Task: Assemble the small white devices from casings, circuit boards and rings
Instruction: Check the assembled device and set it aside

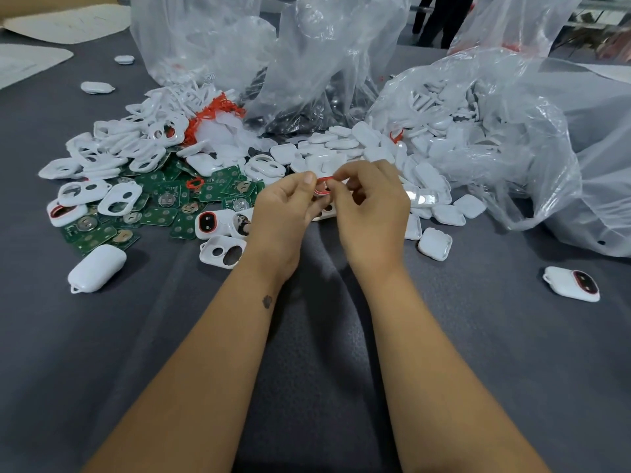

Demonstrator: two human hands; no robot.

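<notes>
Over the grey cloth (317,336), both hands (283,213) (370,206) pinch a red ring (323,180); best seated evenly into the casing (322,192)

You're at a hand-assembly bench in a small factory or workshop. A grey cloth (324,336) covers the table, and loose parts lie on it in bulk: green circuit boards (164,199), white casing frames (136,145) and white casing covers (341,145) spilling from big clear plastic bags (495,107). Flattened cardboard (68,23) lies at the far left corner.
</notes>
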